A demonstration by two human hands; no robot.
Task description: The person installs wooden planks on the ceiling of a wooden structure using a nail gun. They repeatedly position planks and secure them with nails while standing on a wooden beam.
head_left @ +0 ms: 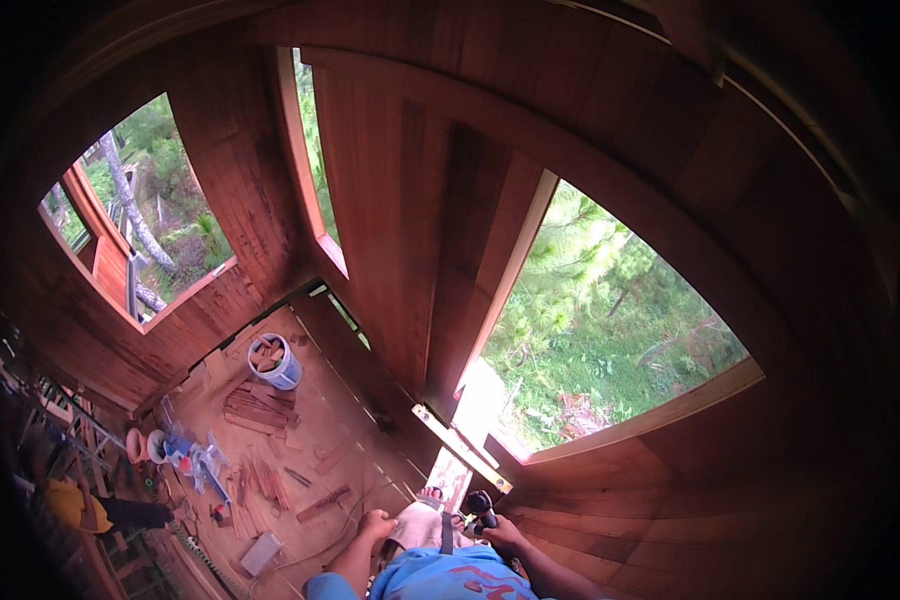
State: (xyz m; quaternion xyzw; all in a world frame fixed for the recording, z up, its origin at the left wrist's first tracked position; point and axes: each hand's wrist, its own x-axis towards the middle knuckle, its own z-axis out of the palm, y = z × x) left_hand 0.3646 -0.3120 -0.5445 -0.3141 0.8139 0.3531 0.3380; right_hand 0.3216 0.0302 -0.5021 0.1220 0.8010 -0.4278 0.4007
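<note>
My right hand (505, 533) is closed around the handle of a black hand-held tool (482, 506) with a rounded head, beside my right thigh. Its exact kind is too small to tell. On the other side, my left hand (376, 524) is beside my left thigh, its fingers curled and nothing visible in them. A long, pale spirit level (461, 449) lies aslant beyond my feet, against the sill of the large window opening. Under my feet runs a narrow, light plank (451, 480), raised above the floor.
Below to the left, a white bucket (276, 362) of wood offcuts stands on the wooden floor (315, 440), near stacked boards (260, 408). A blue-and-grey machine (202, 462) is farther left. Another person (80, 508) in yellow is at the left edge. The large window opening (610, 340) faces greenery.
</note>
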